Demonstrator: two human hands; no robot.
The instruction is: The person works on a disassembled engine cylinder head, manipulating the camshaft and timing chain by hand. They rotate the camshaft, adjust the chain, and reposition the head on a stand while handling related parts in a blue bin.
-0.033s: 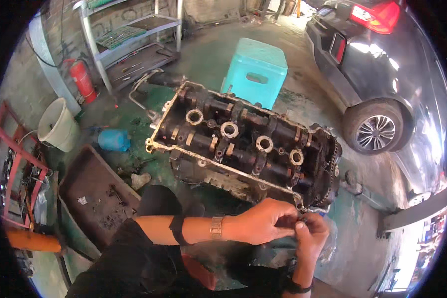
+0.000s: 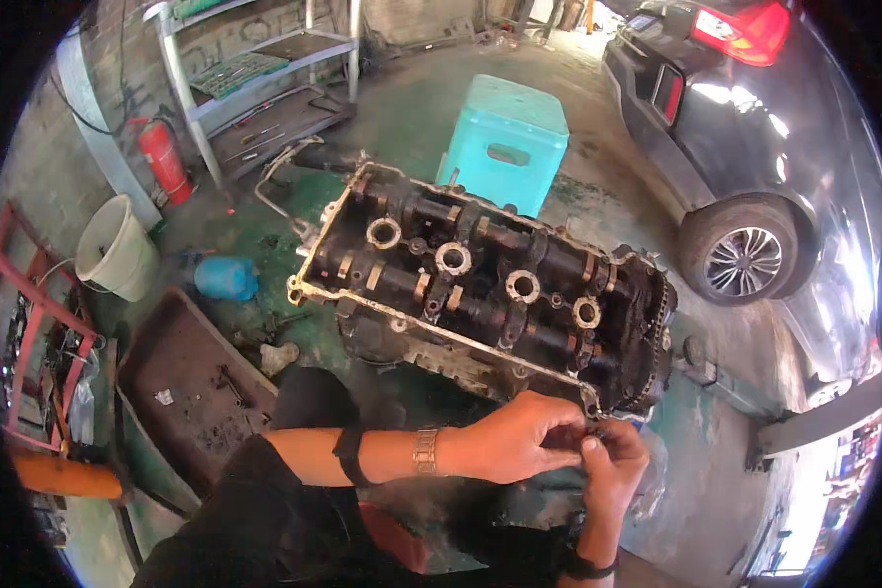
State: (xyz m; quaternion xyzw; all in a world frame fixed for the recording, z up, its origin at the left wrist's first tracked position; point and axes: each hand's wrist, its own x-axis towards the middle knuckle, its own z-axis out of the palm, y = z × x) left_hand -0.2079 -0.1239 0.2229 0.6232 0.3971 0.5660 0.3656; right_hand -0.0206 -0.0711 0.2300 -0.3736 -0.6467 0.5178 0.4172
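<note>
An engine (image 2: 480, 279) with its top uncovered stands in front of me, its camshafts, round spark plug tube rims and timing chain (image 2: 664, 323) showing. My left hand (image 2: 514, 439), with a metal watch (image 2: 425, 451) on the wrist, reaches across to the engine's near right corner. There its fingers are pinched against those of my right hand (image 2: 615, 465). Between both sets of fingertips is something small and dark (image 2: 597, 431), too hidden to name. Both hands are just off the engine's near edge, below the chain end.
A dark tray (image 2: 191, 382) with loose parts lies at left, near a blue jug (image 2: 227, 278), a pale bucket (image 2: 118, 250) and a red fire extinguisher (image 2: 165, 162). Behind the engine stands a turquoise stool (image 2: 508, 137). A dark car (image 2: 755, 147) is at right, a tool shelf (image 2: 274, 93) at back left.
</note>
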